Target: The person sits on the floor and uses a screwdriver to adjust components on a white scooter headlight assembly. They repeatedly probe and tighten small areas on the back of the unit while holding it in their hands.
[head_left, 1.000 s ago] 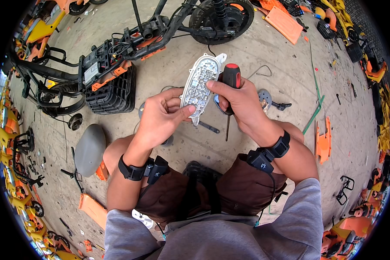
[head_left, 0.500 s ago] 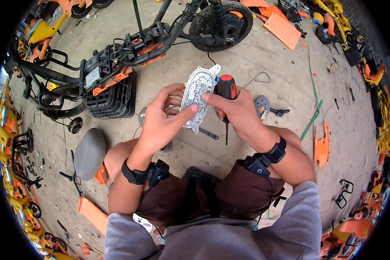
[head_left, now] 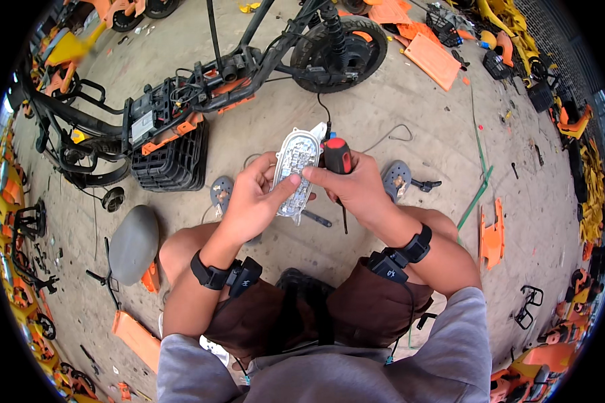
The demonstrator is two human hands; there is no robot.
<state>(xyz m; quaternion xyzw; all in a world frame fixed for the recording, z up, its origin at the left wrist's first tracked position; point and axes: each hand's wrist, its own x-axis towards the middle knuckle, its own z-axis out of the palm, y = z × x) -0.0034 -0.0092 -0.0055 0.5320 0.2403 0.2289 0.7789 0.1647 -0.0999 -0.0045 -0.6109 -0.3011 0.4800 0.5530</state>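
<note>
An oval, pale metal housing (head_left: 297, 156) with mounting lugs is held in front of me; its open face shows a bumpy silvery inside like a coated circuit board. My left hand (head_left: 254, 201) is closed around its left edge, the thumb on the inner face. My right hand (head_left: 359, 188) grips a screwdriver (head_left: 338, 156) with a red and black handle, its shaft pointing down. The right thumb presses on the housing beside the left thumb. A black cable (head_left: 325, 107) runs from near the rear wheel down toward the housing; where it ends is partly hidden.
A stripped scooter frame (head_left: 249, 74) lies ahead, with a rear wheel (head_left: 339, 50) and a black crate (head_left: 171, 161) beneath. A grey seat (head_left: 134, 245) lies left, an orange panel (head_left: 433, 60) far right. Green strapping (head_left: 477, 195) and another orange part (head_left: 492, 235) are at right.
Both hands, the housing and the screwdriver sit slightly lower and further left in view. The grips look the same, and the whole scene has shifted a little.
</note>
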